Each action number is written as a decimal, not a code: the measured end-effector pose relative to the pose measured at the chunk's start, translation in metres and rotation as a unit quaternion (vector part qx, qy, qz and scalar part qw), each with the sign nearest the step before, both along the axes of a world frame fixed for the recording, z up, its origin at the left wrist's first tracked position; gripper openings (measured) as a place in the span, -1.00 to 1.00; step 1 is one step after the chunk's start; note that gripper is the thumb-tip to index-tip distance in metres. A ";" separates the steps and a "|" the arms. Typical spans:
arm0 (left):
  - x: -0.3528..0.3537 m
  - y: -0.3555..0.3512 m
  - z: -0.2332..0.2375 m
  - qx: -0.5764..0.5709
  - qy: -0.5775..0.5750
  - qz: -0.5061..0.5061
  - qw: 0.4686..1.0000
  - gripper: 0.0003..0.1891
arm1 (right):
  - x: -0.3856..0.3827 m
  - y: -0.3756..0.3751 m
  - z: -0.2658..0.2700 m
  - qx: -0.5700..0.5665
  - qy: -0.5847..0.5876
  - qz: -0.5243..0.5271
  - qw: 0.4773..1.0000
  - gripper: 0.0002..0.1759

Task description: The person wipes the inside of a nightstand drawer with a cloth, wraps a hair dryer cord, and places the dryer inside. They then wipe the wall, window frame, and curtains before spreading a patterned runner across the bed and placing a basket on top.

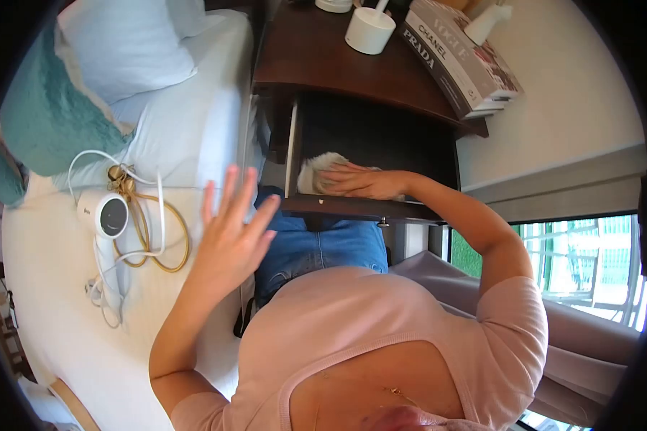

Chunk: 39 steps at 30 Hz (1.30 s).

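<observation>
Inside the pulled-out drawer [410, 144] of a dark wooden cabinet, my right hand [366, 182] is closed over a fluffy whitish cloth [315, 169]. The cloth bunches out past my fingertips in the drawer's near left corner, and part of it is hidden under the palm. My left hand [231, 233] is raised over the bed's edge, open with fingers spread and nothing in it. The drawer's front, with a small knob [384, 223], lies just before my jeans.
On the cabinet top [309, 54] stand a white round container [370, 32] and a stack of books [456, 61]. The bed [47, 237] to the left bears pillows, a white corded device [108, 215] and a gold-coloured cord [182, 262]. A wall is on the right.
</observation>
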<state>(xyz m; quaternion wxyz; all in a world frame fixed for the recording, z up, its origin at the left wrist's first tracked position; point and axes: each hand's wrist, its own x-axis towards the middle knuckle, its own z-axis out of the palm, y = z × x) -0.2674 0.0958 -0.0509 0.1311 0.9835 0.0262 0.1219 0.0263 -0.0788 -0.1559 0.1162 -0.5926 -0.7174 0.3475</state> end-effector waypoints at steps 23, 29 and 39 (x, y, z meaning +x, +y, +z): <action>0.059 -0.029 -0.044 -0.134 -0.059 -0.106 0.984 -0.69 | 0.001 -0.052 0.020 -0.206 0.004 -0.084 0.975 -0.30; 0.065 -0.024 -0.048 -0.104 -0.073 -0.114 0.985 -0.70 | 0.060 -0.084 0.042 -0.236 -0.410 -0.210 0.856 -0.29; 0.063 -0.027 -0.047 -0.141 -0.060 -0.091 0.984 -0.70 | 0.102 -0.091 -0.002 -0.148 -0.421 -0.326 0.834 -0.72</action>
